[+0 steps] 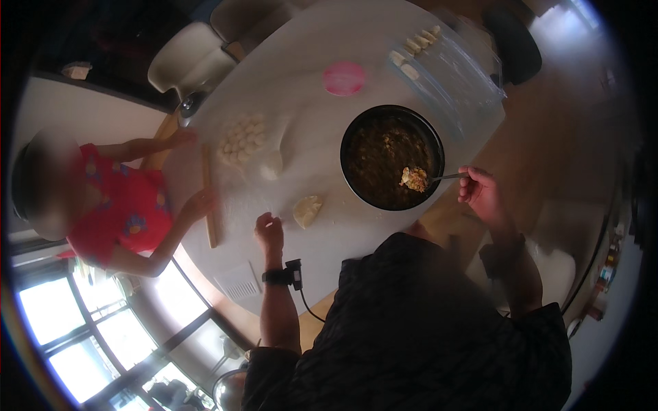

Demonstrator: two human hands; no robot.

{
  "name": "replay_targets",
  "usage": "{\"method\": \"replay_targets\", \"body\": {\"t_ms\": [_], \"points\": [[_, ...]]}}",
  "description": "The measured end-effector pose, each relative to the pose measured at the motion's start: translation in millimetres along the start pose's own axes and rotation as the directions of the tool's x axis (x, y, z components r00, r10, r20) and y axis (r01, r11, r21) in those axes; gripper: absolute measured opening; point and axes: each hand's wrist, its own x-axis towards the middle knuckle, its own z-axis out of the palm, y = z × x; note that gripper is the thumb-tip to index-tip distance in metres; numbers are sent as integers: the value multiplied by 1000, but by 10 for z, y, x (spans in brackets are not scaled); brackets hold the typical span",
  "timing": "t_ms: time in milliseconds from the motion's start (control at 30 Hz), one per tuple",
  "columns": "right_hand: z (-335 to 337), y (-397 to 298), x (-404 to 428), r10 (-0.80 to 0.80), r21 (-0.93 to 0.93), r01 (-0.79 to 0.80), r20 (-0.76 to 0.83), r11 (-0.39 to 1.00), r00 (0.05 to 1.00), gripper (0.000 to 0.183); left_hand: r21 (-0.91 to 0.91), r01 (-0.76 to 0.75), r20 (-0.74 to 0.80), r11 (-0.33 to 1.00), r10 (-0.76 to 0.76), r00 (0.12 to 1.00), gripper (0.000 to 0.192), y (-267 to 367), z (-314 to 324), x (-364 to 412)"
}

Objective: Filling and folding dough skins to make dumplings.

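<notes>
With my right hand [479, 192] I grip the handle of a metal spoon [449, 177], its bowl heaped with chopped filling [414, 179]. That spoonful is over a dark round bowl [343, 167] holding more brownish filling, near the table's edge. My left hand [269, 231] rests at the table, fingers curled; whether it holds anything is not visible. Just right of it lies a pale piece of dough [308, 211], seemingly a folded half-round. Farther off is a group of small dough pieces [243, 137], with a blurred pale heap [271, 165] beside it.
Across the table [288, 77], a person in red [128, 205] has both hands by a wooden rolling pin [209, 195]. Beyond the bowl are a pink disc [344, 78] and several dumplings [422, 41] on clear plastic [452, 77]. A white chair [182, 56] stands at the far side.
</notes>
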Motion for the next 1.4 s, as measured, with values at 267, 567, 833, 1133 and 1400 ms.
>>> {"method": "replay_targets", "body": {"t_ms": [267,567,833,1133,1400], "points": [[-209,194,-178,-89,67,91,-36,994,995,28,468,-420,67,778,443,894,35,698,494,-339],[-222,191,-132,-6,74,8,-20,997,1000,27,497,-299,195,815,230,953,31,598,727,-862],[-272,135,-18,15,72,-19,55,997,998,28,284,-635,307,719,559,770,23,447,760,-1152],[-208,-69,85,-4,80,-3,88,997,996,26,348,-546,146,762,532,834,15,654,943,-1073],[-221,-123,-6,107,159,-112,41,981,993,24,357,-665,121,657,673,730,26,687,888,-1121]]}}
